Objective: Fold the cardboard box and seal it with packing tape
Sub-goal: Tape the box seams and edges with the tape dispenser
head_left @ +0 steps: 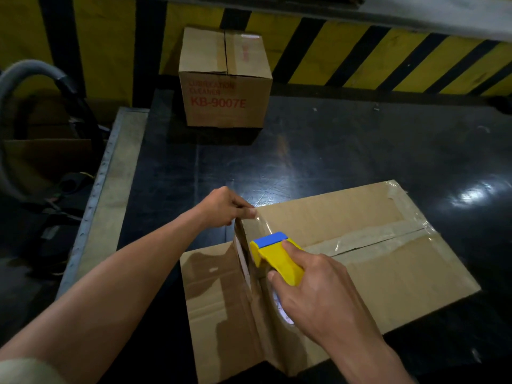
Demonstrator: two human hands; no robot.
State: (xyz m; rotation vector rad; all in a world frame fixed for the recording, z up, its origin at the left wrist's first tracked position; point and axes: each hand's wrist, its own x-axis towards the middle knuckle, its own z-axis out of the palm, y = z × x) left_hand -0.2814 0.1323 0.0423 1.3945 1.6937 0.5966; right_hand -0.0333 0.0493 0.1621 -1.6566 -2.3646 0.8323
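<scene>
A brown cardboard box (374,270) lies on the dark table in front of me, its top flaps closed with clear tape along the centre seam. My right hand (315,295) grips a yellow and blue tape dispenser (277,259) at the box's left edge, the tape roll partly hidden under my palm. A strip of clear tape runs from the dispenser up to the box's far left corner. There my left hand (224,205) pinches the tape end against the corner. A loose flap (213,297) sticks out to the left below that corner.
A second, sealed cardboard box (225,84) with red print stands at the back of the dark table (346,151). A yellow and black striped wall runs behind it. On the left beyond the table's metal edge (94,195) are a grey hose and dim clutter.
</scene>
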